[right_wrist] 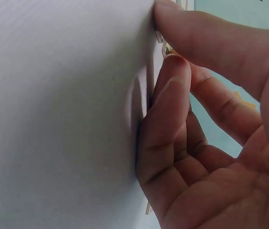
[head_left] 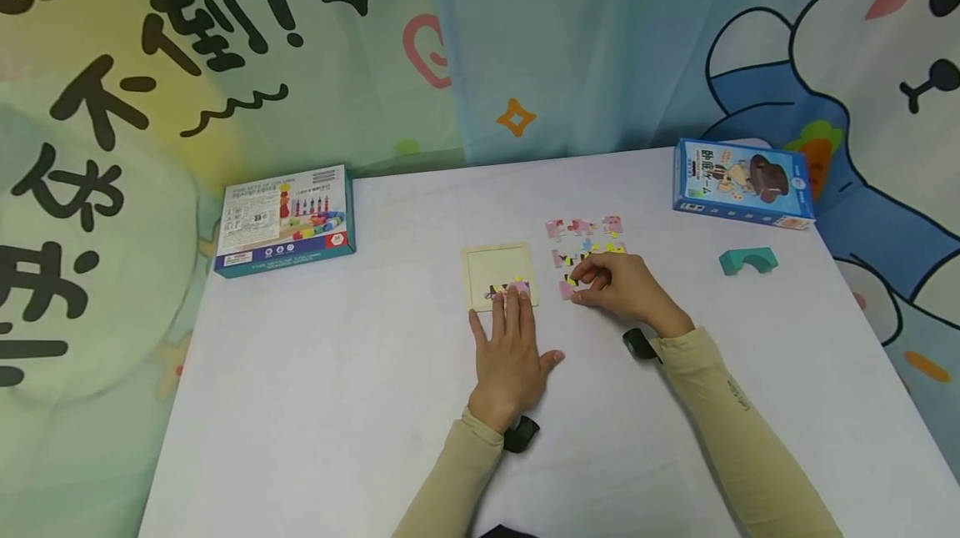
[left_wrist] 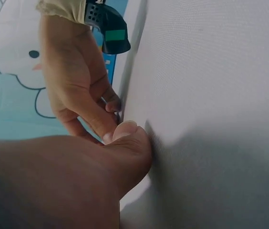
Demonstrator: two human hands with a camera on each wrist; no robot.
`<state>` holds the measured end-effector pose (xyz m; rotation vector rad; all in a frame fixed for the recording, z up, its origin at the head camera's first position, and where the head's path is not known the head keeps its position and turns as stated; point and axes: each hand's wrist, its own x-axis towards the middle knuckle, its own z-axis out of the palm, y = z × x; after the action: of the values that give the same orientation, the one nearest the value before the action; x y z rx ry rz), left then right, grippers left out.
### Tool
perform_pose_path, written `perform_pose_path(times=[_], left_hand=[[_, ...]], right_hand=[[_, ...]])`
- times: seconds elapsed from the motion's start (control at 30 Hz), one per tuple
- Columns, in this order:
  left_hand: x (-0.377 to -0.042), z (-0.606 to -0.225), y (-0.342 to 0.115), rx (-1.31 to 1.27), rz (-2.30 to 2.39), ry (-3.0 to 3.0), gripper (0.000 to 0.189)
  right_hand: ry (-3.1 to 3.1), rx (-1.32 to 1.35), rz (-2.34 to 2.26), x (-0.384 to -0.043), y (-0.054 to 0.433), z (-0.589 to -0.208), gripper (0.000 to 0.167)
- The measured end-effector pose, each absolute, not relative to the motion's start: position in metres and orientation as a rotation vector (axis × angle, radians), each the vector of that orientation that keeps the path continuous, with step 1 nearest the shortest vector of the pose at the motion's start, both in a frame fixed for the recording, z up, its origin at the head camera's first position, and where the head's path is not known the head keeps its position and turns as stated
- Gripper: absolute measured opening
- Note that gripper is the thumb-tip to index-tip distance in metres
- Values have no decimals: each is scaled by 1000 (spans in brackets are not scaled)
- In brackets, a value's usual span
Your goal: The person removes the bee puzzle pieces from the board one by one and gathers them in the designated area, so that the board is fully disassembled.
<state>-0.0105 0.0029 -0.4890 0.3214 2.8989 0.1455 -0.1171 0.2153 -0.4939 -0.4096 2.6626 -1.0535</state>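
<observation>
A square light-wood puzzle tray [head_left: 491, 267] lies on the table, with joined pink and yellow puzzle pieces [head_left: 519, 283] along its near side. My left hand [head_left: 510, 367] rests palm down with straight fingers over these pieces and the tray's near edge, covering part of them. Beside the tray, loose jigsaw pieces [head_left: 555, 228] are laid out in rows. At their near left corner, my right hand [head_left: 626, 288] pinches a pink and yellow puzzle piece [head_left: 566, 289] between thumb and curled fingers. In the right wrist view the right thumb [right_wrist: 206, 36] and fingers partly hide thin edges of pieces.
A white cloth covers the table [head_left: 315, 404]. A boxed game [head_left: 285, 221] lies at the back left and a blue box [head_left: 742, 183] at the back right. Near the right edge sits a green arch block [head_left: 748, 260]. A printed curtain [head_left: 570, 46] hangs behind.
</observation>
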Motion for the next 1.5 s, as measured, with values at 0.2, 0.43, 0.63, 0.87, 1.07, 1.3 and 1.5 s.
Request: perform_pose_path(times=[0.2, 0.43, 0.63, 0.87, 1.07, 1.3, 1.5], left_hand=[[-10, -490, 3, 324, 168, 2911, 99], [-13, -491, 4, 314, 170, 2891, 102], [-10, -494, 7, 331, 209, 2875, 104], [-5, -497, 9, 324, 262, 2871, 104], [-5, -496, 11, 309, 258, 2856, 104], [-5, -497, 10, 306, 277, 2852, 103], [-6, -498, 11, 302, 283, 2842, 103]], right_hand=[[2660, -421, -1052, -117, 216, -492, 30], [2648, -417, -1044, -120, 215, -490, 29], [2644, -466, -1019, -125, 215, -486, 29], [2662, -531, -1041, -135, 205, -480, 27], [2617, -598, -1078, -144, 187, -467, 21], [2546, -693, -1103, -155, 159, -465, 18], [2444, -799, -1054, -163, 135, -464, 13]])
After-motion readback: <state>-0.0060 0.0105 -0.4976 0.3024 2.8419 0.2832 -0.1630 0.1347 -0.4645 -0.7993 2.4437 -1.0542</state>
